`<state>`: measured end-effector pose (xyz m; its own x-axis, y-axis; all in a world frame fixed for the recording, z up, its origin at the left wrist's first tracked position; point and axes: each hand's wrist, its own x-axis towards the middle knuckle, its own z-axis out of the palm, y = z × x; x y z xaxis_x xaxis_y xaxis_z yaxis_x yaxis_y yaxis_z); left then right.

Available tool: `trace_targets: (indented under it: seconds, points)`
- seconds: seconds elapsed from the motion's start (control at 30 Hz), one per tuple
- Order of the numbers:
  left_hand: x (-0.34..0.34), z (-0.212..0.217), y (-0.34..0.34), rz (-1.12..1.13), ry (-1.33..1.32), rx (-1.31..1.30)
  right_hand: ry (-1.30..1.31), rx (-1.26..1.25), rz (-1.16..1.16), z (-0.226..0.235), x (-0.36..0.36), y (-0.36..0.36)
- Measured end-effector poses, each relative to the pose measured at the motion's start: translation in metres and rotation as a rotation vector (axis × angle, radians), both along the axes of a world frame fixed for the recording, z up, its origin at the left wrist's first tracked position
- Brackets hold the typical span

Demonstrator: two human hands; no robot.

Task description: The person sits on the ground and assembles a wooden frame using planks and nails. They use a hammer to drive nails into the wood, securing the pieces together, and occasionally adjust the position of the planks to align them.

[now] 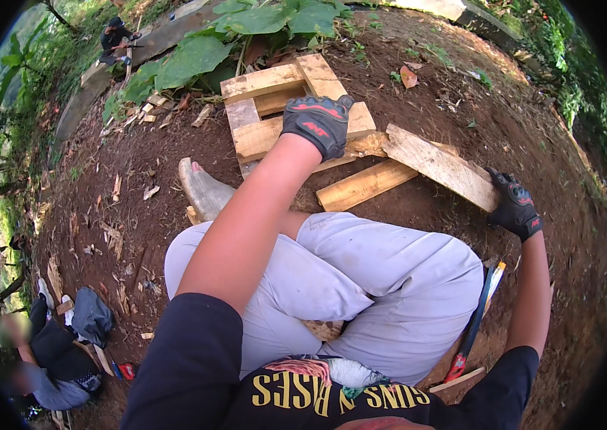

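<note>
In front of me on the soil sits a square frame of stacked wooden blocks (260, 82). My left hand (318, 123), in a black and grey glove, is closed over the frame's near side, its fingertips partly hidden. To the right, my gloved right hand (515, 204) grips the outer end of a rough wooden board (447, 167). That board slants up toward the frame, its far end by the frame's near right corner. Beneath the board lies a shorter plank (366, 186), flat on the ground.
A saw with a red handle (455, 367) lies beside my right thigh, next to thin wood strips. Broad green leaves (199, 61) grow behind the frame. One person (115, 39) is at the far upper left; others sit at lower left near a dark bag (92, 315).
</note>
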<state>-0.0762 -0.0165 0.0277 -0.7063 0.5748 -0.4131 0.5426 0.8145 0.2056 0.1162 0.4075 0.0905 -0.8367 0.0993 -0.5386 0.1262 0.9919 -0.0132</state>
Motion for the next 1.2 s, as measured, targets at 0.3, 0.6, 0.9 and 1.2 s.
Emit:
trace_targets:
  seconds: [0.3,0.6,0.9,1.2]
  points:
    - [0.005,-0.012,0.002,0.04,0.103,0.07,-0.083,-0.07,0.15,-0.017,-0.096,-0.036]
    - [0.002,-0.01,0.001,0.023,0.113,0.088,-0.064,-0.275,0.335,-0.056,-0.137,-0.094]
    - [0.001,-0.001,0.004,0.019,0.06,0.114,-0.043,-0.433,0.421,-0.095,-0.17,-0.144]
    - [-0.005,-0.003,0.001,-0.013,0.031,0.084,-0.076,-0.415,0.368,-0.089,-0.163,-0.169]
